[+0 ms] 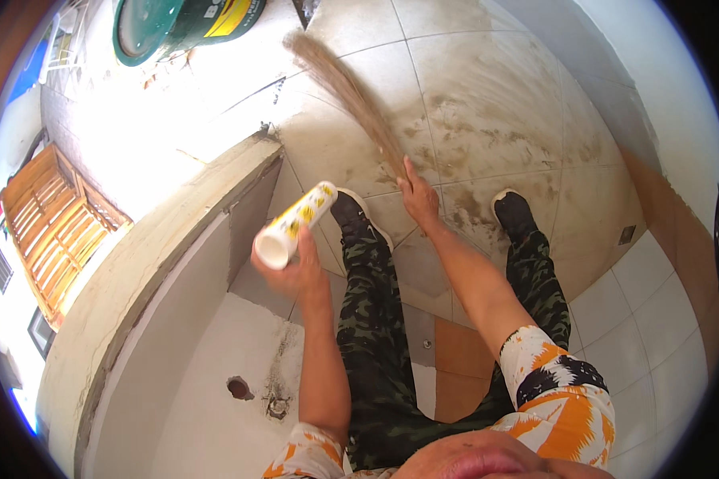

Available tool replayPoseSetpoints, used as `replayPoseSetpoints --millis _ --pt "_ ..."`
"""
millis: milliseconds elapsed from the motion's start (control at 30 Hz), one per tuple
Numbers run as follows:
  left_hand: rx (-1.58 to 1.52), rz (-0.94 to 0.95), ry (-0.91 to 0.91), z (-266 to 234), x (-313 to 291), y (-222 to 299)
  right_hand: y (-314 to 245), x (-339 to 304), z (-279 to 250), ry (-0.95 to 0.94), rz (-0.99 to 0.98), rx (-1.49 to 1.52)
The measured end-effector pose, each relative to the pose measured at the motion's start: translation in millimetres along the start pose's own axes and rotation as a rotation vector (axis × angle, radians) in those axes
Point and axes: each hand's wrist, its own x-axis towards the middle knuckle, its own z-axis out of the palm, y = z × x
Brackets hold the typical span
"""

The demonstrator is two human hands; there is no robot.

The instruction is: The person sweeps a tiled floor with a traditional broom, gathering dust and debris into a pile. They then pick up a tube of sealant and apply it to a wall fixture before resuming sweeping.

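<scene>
My left hand [289,275] is wrapped round the lower end of a white tube-shaped container [300,222] with yellow printed patches. One round end, which looks hollow, faces me, and the container tilts up to the right. My right hand [420,198] grips a soft straw hand broom [347,89] near its narrow end. The long bristles stretch away to the upper left over the dirt-smeared floor tiles [487,104]. Between my feet, brown dust and smudges mark the tiles near the right hand.
A low ledge [180,188] runs along my left, with a recessed white floor holding a drain hole [238,388]. A green bucket [176,28] stands beyond it at the far left, and a wooden slatted bench [56,227] is further left. A wall [655,72] rises on the right.
</scene>
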Motion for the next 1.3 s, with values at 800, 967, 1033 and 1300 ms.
replayPoseSetpoints --millis 800,967,1033,1300 --pt "-0.174 0.118 -0.138 -4 -62 -19 -100 77 -45 0.261 0.087 0.238" --pt "-0.209 0.121 -0.127 1 -58 -14 -4 49 -75 0.487 0.293 0.472" --pt "-0.258 0.113 -0.15 3 -58 -10 37 -9 -85 0.552 0.492 0.593" --pt "-0.245 0.145 -0.129 8 -56 -7 0 -130 -99 0.66 0.533 0.833"
